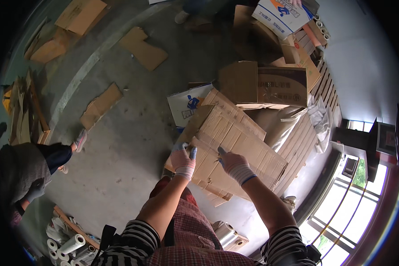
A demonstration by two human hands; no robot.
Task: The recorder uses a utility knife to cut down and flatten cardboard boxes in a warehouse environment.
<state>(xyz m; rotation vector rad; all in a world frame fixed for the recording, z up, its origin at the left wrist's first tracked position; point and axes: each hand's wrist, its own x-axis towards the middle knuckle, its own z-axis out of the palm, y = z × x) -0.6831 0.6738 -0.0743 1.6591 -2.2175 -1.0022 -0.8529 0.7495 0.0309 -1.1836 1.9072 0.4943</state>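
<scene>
A large flattened cardboard box (235, 142) lies tilted in front of me on a stack of other cardboard. My left hand (183, 162), in a pale knit glove with blue fingertips, grips its near left edge, thumb apart from the fingers. Over the middle of the same cardboard is my right hand (236, 166), gloved alike. Its fingers are curled closed around something small with a bit of yellow showing, too hidden to name. A white and blue printed carton (188, 104) leans behind the flattened box.
An open brown carton (281, 86) stands beyond, near wooden slats (330, 88). Loose cardboard pieces (101, 106) lie on the floor. At left stands another person (26, 173). White rolls (71, 244) lie lower left; a plastic film roll (226, 232) is near my legs. Windows are at right.
</scene>
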